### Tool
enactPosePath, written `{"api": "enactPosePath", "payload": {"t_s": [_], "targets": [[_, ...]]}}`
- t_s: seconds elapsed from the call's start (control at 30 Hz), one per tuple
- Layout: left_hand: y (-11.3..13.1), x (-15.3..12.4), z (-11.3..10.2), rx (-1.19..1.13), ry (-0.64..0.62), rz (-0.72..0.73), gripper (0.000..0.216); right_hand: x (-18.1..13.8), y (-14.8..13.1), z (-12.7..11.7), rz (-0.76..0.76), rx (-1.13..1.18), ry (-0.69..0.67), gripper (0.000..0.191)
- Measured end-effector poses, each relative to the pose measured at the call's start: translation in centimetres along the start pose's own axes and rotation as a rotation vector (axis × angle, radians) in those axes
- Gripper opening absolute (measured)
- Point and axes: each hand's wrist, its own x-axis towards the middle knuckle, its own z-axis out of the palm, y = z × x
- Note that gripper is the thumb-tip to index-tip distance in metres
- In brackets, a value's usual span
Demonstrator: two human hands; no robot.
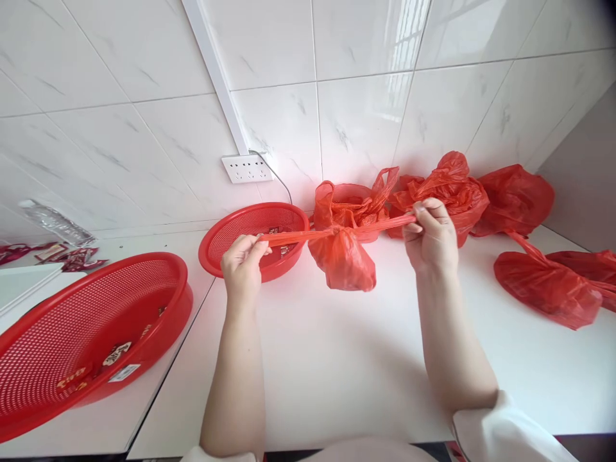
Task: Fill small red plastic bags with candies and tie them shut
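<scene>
— Where is the bag [342, 256]?

— Between the two hands, over the back part of the desk [337, 359], just to the right of the small basket [208, 253]. It is red plastic, bunched and full at the bottom, and its two handles are pulled out sideways into tight strips. I cannot tell if its bottom touches the desk.

— And the hands?

— The left hand [243, 263] has its grip pressed together on the end of the left handle [298, 236], thumb and fingers pinching it in front of the small basket. The right hand [432, 239] is a little higher, its grip closed on the end of the right handle [385, 223], with the fingers curled over the strip.

— What else is on the desk?

— The small basket stands near the back edge with a few wrapped pieces in it. A large basket [166, 330], also red, sits at the left on the next surface, with some wrapped pieces and a label inside. More red bags lie along the back edge and towards the right corner: an open one [353, 199] right behind the held bag, one [452, 186] behind the right hand, one [517, 199] further right, and one [546, 289] lying flat near the right edge.

— On the wall?

— A white socket [247, 168] above the small basket, with a thin cable running down from it.
</scene>
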Motion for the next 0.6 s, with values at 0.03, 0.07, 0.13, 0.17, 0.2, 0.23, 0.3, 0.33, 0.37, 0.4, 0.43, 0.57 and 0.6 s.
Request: {"api": "enactPosePath", "payload": {"t_s": [0.03, 0.07, 0.13, 0.17, 0.2, 0.23, 0.3, 0.33, 0.37, 0.4, 0.43, 0.57, 0.6], "targets": [[-0.2, 0.2, -0.1, -0.014, -0.012, -0.024, 0.022, 0.4, -0.2, -0.5, -0.023, 0.002, 0.040, 0.026], [-0.4, 0.3, -0.1, -0.022, -0.036, -0.048, 0.023, 0.6, -0.5, -0.9, -0.036, -0.005, 0.071, 0.026], [-0.7, 0.5, -0.2, -0.005, -0.106, -0.110, 0.023, 0.8, -0.9, -1.4, -0.031, -0.060, 0.081, 0.024], [-0.8, 0.5, -0.3, 0.024, -0.155, -0.154, 0.023, 0.8, -1.1, -1.5, -0.019, -0.114, 0.053, 0.021], [-0.9, 0.5, -0.4, 0.061, -0.209, -0.201, 0.023, 0.8, -1.3, -1.7, -0.007, -0.190, 0.006, 0.018], [-1.1, 0.4, -0.5, 0.104, -0.268, -0.247, 0.024, 0.7, -1.4, -1.8, 0.006, -0.288, -0.059, 0.016], [-1.3, 0.4, -0.6, 0.192, -0.394, -0.315, 0.025, 0.7, -1.4, -2.0, 0.027, -0.536, -0.207, 0.014], [-1.4, 0.3, -0.5, 0.229, -0.450, -0.336, 0.026, 0.6, -1.3, -1.9, 0.024, -0.673, -0.265, 0.014], [-1.5, 0.3, -0.4, 0.261, -0.492, -0.350, 0.026, 0.4, -1.0, -1.8, 0.004, -0.808, -0.305, 0.014], [-1.5, 0.2, -0.3, 0.286, -0.518, -0.361, 0.025, 0.2, -0.7, -1.5, -0.034, -0.931, -0.333, 0.016], [-1.5, 0.2, -0.2, 0.303, -0.530, -0.367, 0.025, -0.2, -0.2, -1.0, -0.089, -1.032, -0.357, 0.019], [-1.0, 0.2, 0.1, 0.326, -0.512, -0.342, 0.025, -2.7, 1.7, 1.4, -0.104, -1.300, -0.765, 0.045], [-0.8, 0.2, 0.1, 0.325, -0.528, -0.328, 0.026, -3.3, 2.2, 1.9, -0.008, -1.360, -0.917, 0.052]]}}
